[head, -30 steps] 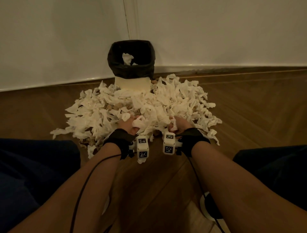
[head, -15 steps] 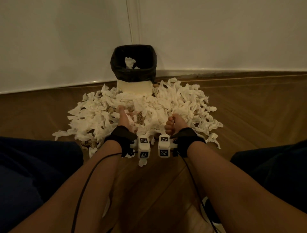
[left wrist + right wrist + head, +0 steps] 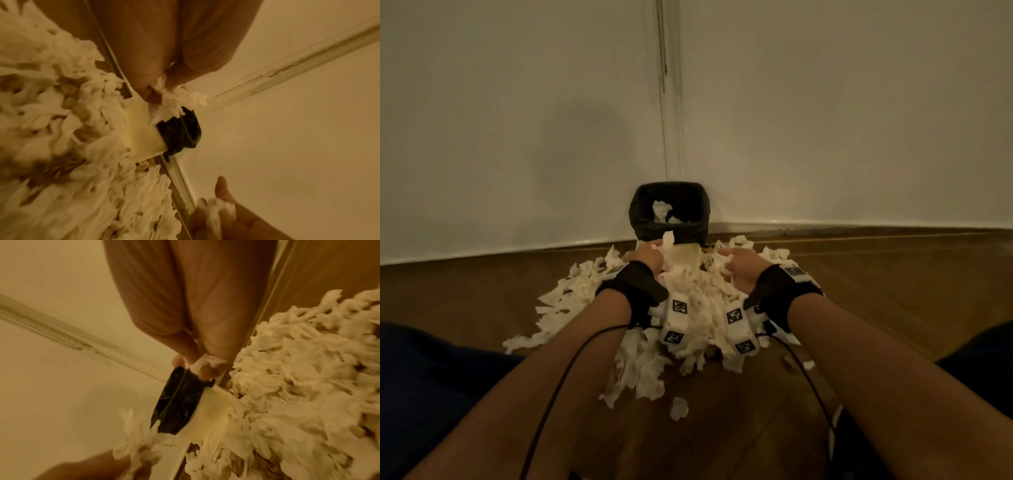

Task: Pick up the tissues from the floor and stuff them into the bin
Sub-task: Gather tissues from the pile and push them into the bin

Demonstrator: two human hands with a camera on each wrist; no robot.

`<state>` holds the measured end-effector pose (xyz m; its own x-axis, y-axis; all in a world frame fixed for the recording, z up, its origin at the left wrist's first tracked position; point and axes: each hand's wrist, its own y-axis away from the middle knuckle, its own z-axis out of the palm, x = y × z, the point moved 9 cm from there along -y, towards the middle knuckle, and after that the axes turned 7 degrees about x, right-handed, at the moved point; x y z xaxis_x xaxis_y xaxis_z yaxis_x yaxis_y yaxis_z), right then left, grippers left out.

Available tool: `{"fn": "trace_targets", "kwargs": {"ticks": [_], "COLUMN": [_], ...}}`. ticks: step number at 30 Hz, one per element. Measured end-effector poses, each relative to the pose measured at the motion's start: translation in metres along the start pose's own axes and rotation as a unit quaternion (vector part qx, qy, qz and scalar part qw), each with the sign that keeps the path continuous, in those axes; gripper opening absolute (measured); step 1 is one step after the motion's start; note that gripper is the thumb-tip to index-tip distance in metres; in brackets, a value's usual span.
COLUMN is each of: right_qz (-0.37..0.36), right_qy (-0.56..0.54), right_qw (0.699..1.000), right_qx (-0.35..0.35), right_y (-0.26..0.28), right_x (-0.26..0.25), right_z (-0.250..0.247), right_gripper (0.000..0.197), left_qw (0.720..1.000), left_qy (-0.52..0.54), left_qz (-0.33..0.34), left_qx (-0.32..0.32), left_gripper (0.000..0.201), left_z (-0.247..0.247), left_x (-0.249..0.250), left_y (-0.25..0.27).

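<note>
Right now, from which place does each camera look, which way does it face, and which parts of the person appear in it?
Head: worn on the head, faces forward and down at the bin in the corner and the tissue pile; shows both forearms, left hand, right hand.
Left wrist: looks along the left hand, which pinches a tissue; the right hand shows below.
Right wrist: looks along the right hand, which pinches a tissue; the left hand shows below.
Shared: all views show the bin and pile.

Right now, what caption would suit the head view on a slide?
Both hands, left and right, carry tissues from the floor pile toward the bin.
</note>
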<state>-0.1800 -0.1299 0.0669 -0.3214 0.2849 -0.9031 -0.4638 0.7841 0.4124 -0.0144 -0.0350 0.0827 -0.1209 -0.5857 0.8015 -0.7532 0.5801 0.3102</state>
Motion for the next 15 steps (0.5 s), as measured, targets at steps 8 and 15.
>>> {"fn": "trace_targets", "kwargs": {"ticks": [8,15], "right_qz": [-0.115,-0.178], "right_qy": [0.004,0.104], "right_qw": [0.992,0.967], "right_qx": [0.046,0.147], "right_y": [-0.008,-0.048], "right_x": [-0.075,-0.116], "right_z": [0.005,0.004], "right_gripper": [0.022,0.019], "left_qw": [0.988,0.968], "left_qy": [0.024,0.089], "left_qz": [0.137,0.220], "left_qx": [0.064,0.087], "left_gripper": [0.048,0.031], "left_z": [-0.047,-0.053], "left_x": [0.060,0.087], "left_y": [-0.017,-0.055]}}
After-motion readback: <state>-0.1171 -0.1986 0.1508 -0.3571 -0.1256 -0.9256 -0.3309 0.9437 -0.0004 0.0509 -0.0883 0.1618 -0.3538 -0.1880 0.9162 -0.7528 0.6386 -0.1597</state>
